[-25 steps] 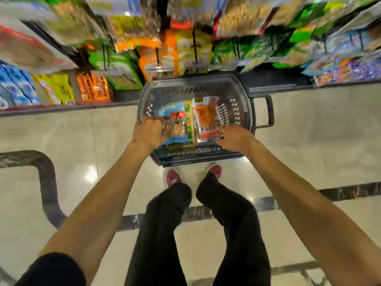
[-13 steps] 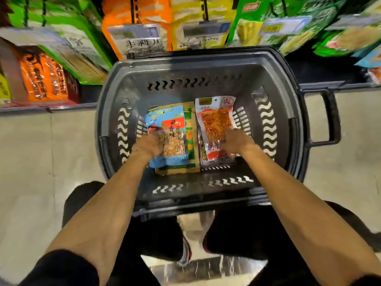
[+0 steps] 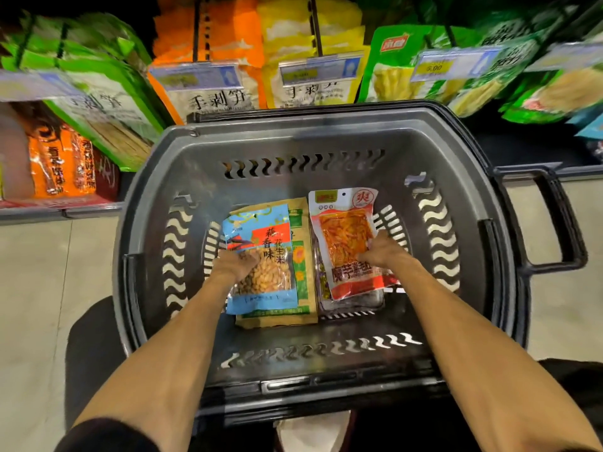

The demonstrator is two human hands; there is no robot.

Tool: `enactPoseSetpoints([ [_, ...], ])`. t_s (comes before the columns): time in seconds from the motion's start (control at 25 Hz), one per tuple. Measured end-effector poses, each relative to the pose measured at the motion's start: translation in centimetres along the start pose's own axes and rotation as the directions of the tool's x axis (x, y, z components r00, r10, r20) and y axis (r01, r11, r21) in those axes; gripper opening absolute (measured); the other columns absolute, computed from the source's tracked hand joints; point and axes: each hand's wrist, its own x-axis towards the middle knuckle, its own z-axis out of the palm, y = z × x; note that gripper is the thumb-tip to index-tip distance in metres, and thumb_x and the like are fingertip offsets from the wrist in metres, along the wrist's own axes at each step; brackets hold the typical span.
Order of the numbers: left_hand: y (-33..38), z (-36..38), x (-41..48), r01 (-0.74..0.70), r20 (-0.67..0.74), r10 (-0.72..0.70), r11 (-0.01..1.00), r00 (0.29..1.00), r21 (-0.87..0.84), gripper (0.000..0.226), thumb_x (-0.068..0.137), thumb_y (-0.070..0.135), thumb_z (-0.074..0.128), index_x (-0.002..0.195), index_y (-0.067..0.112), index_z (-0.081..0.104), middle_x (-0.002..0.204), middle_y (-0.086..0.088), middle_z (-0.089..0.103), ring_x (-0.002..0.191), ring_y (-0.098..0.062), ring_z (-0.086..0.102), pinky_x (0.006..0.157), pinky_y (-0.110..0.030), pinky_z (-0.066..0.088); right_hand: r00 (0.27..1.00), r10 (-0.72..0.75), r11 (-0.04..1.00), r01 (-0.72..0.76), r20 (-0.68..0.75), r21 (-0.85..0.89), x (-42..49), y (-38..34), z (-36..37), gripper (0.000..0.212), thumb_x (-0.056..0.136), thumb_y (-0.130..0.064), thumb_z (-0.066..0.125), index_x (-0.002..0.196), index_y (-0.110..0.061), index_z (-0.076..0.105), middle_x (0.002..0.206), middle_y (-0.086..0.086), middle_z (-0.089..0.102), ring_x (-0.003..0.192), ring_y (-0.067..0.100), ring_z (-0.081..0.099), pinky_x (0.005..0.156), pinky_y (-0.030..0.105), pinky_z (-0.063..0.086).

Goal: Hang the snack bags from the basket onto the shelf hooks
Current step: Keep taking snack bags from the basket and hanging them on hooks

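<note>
Reaching down into the dark grey slotted plastic basket (image 3: pixel 313 138), you've got both hands on the floor of it, one per bag, which looks like the quickest way to lift two at once. Your left hand (image 3: pixel 232 263) has its fingers curled onto the left edge of the blue peanut bag with the orange label (image 3: pixel 261 256), pinching it rather than lying flat. That one sits on top of a tan paper-look bag with green print (image 3: pixel 303 272), so peel off only the top one. Your right hand (image 3: pixel 383 251) grips the red-and-white pouch of orange strips (image 3: pixel 346 236) at its right edge; a clear bag peeks out beneath it, too hidden to say more. Nothing is hung yet, I'd say. Further out, just past the far rim, the shelf hooks (image 3: pixel 197 27) carry orange, yellow and green snack bags behind the price tags (image 3: pixel 195 75), so the lift should be short.
</note>
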Motion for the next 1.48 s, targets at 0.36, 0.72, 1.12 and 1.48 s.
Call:
enactPoseSetpoints([
  [0.36,-0.2,0.8,-0.4,0.103,0.128,-0.063,0.938,0.99,-0.33,0.052,0.075,0.021,0.084,0.115,-0.003,0.06,0.115,-0.011,0.064,0.11,-0.031,0.061,0.088,-0.038,0.049,0.997,0.053,0.991,-0.046,-0.051,0.128,0.0,-0.2,-0.2,0.092,0.067,-0.037,0.088,0.136,-0.002,0.04,0.129,0.014,0.056,0.118,0.031,0.058,0.097,0.04,0.05],
  [0.72,0.0,-2.9,-9.6,0.07,0.073,-0.037,0.852,0.997,-0.52,0.024,0.077,0.015,0.082,0.096,0.008,0.069,0.108,-0.011,0.072,0.1,-0.026,0.068,0.094,-0.039,0.053,0.999,0.039,0.815,-0.047,0.027,0.578,-7.5,-1.4,-3.3,0.033,0.077,-0.004,0.078,0.099,-0.006,0.053,0.105,0.012,0.064,0.101,0.028,0.065,0.095,0.045,0.052],
  [1.12,3.2,-18.8,-32.4,-0.249,-0.097,0.241,0.755,0.966,-0.607,0.021,0.095,0.013,0.062,0.111,0.001,0.067,0.075,-0.001,0.075,0.058,-0.003,0.063,0.066,-0.04,0.055,0.995,-0.095,0.652,0.086,-0.031,0.754,-31.4,-3.9,-14.0,0.032,0.092,-0.004,0.065,0.123,-0.002,0.059,0.114,0.006,0.06,0.108,0.02,0.056,0.089,0.03,0.043],
  [1.48,4.9,-32.0,-53.5,-0.386,-0.206,0.36,0.553,0.91,-0.739,0.02,0.095,0.015,0.06,0.111,0.005,0.068,0.097,0.0,0.076,0.086,-0.01,0.072,0.071,-0.02,0.055,0.928,-0.329,0.549,0.337,-0.173,0.764,-54.3,-6.9,-30.0,0.032,0.081,-0.019,0.076,0.112,-0.015,0.07,0.107,0.002,0.074,0.101,0.023,0.07,0.096,0.047,0.053],
])
